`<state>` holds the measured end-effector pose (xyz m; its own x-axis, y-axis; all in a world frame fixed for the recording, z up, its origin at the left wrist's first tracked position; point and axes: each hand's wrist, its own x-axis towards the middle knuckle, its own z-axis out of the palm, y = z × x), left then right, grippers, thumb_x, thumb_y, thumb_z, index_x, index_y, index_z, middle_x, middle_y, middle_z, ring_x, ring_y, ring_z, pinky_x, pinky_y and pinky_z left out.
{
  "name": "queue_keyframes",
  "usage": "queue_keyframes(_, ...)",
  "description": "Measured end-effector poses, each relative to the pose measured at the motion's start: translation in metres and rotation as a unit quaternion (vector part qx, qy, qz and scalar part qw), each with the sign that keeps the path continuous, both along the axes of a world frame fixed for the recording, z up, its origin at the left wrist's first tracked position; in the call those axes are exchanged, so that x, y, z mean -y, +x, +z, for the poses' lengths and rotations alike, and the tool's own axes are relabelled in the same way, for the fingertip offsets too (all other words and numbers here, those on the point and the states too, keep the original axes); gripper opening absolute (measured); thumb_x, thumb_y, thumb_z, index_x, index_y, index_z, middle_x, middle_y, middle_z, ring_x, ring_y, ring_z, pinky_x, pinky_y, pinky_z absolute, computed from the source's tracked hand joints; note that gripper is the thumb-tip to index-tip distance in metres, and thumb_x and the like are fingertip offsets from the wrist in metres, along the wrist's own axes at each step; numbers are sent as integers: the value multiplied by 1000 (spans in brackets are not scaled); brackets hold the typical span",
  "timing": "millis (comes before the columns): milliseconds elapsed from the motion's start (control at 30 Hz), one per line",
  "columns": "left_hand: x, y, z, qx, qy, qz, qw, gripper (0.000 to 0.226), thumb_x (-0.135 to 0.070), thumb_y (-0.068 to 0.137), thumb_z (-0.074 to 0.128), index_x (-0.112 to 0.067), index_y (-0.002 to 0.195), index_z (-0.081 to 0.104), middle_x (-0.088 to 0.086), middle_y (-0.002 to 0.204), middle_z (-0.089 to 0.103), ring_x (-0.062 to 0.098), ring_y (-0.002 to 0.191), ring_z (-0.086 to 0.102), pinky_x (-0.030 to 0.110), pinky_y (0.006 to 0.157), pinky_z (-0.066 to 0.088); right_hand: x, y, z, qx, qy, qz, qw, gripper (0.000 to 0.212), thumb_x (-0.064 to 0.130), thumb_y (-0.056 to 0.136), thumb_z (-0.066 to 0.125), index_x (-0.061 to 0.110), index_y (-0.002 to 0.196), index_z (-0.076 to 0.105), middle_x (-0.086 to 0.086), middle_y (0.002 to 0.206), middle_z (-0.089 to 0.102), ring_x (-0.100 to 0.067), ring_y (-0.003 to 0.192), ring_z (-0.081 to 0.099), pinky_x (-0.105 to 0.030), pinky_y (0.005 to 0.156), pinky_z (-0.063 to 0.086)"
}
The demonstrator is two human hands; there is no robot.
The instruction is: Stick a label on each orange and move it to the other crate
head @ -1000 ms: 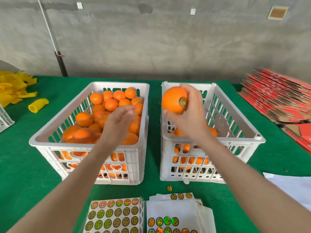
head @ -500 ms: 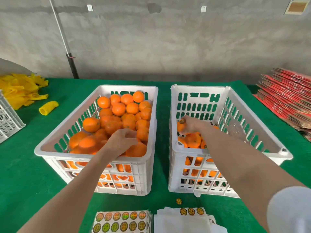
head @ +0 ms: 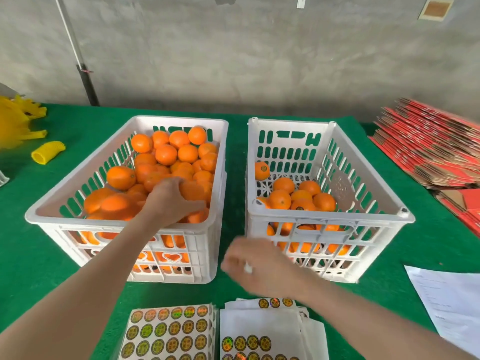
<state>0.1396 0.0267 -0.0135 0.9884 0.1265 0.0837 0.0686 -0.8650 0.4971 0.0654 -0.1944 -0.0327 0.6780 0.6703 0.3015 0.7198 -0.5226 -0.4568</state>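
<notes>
Inside the left crate point(head: 78, 220), among piled fruit — left hand point(head: 168, 201), fingers curled round one orange point(head: 193, 190). Just in front of the right crate point(head: 337, 216), above the label sheets point(head: 168, 331) on the green table point(head: 39, 255) — right hand point(head: 259, 268), motion-blurred, grip impossible to tell. Down in the right crate, a low layer of oranges point(head: 280, 198), some showing labels.

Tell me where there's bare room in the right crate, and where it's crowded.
Free: the right crate's far half, between its back wall and the orange pile, beside one labelled orange at the left wall. The green strip between crates is open. Crowded: the left crate, heaped, with the left hand gripping an orange.
</notes>
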Motion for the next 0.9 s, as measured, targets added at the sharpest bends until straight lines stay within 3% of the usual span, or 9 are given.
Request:
queue_keyframes(67, 3, -12, 5, 94, -154, 19, 983, 58, -42, 74, 78, -21, 121, 52, -3, 109, 57, 19, 98, 56, 34, 77, 51, 1, -22, -53, -148, -219, -5, 964, 23, 15, 93, 46, 1, 86, 63, -13, 87, 62, -24, 84, 57, -38, 79, 48)
queue_keyframes(167, 13, -43, 19, 150, -308, -6, 940, 57, -34, 73, 79, -31, 121, 47, -10, 115, 52, 16, 102, 54, 28, 74, 47, 8, -18, -92, -221, -322, -71, 918, 29, 24, 90, 52, -3, 86, 61, -18, 94, 58, -32, 90, 55, -41, 78, 48)
queue_keyframes(267, 21, -83, 27, 127, -386, -84, 910, 67, -39, 61, 86, -43, 117, 50, -20, 115, 52, 10, 101, 57, 27, 73, 50, 3, -24, -106, -223, -318, -75, 919, 31, 32, 79, 64, 8, 66, 48, -4, 76, 39, -23, 82, 43, -31, 60, 34)
queue_keyframes(367, 33, -118, 17, 53, -406, -104, 906, 70, -56, 48, 79, -52, 112, 52, -22, 112, 56, 5, 96, 59, 22, 73, 48, -2, -27, -107, -221, -314, -72, 921, 24, 21, 79, 64, -3, 79, 61, -7, 85, 42, -23, 84, 43, -35, 69, 39)
queue_keyframes(433, 42, -132, -2, -11, -444, -86, 892, 73, -61, 44, 74, -40, 111, 56, -10, 109, 63, 11, 99, 62, 27, 81, 49, -1, -24, -101, -233, -269, -82, 931, 24, 14, 79, 62, -9, 89, 62, -12, 82, 42, -24, 76, 40, -32, 63, 35)
queue_keyframes(533, 44, -141, -33, -111, -550, -59, 826, 84, -53, 41, 77, -19, 116, 59, 7, 114, 66, 28, 109, 59, 39, 96, 46, 4, -18, -79, -257, -196, -85, 942, 20, 10, 85, 61, -9, 90, 59, -19, 78, 47, -28, 70, 46, -23, 57, 31)
queue_keyframes(633, 42, -144, -58, -196, -614, -36, 764, 88, -51, 40, 79, -16, 118, 58, 7, 113, 67, 26, 107, 60, 34, 87, 47, 15, -12, -63, -273, -123, -89, 950, 9, 12, 87, 64, 9, 85, 56, -3, 85, 54, -16, 77, 51, -16, 62, 36)
queue_keyframes(733, 44, -143, -76, -248, -632, -28, 734, 77, -48, 45, 76, -21, 115, 58, 6, 108, 69, 25, 100, 65, 32, 79, 51, 23, -10, -57, -277, -84, -118, 950, 23, 14, 87, 66, 25, 77, 48, 2, 84, 54, -14, 76, 51, -22, 65, 40)
queue_keyframes(900, 54, -139, -85, -289, -644, -2, 709, 82, -46, 50, 79, -21, 122, 52, 13, 113, 62, 28, 92, 65, 34, 72, 52, 28, -21, -58, -201, -34, -160, 966, 13, 15, 87, 66, 20, 92, 55, 2, 92, 54, -14, 87, 52, -23, 76, 42)
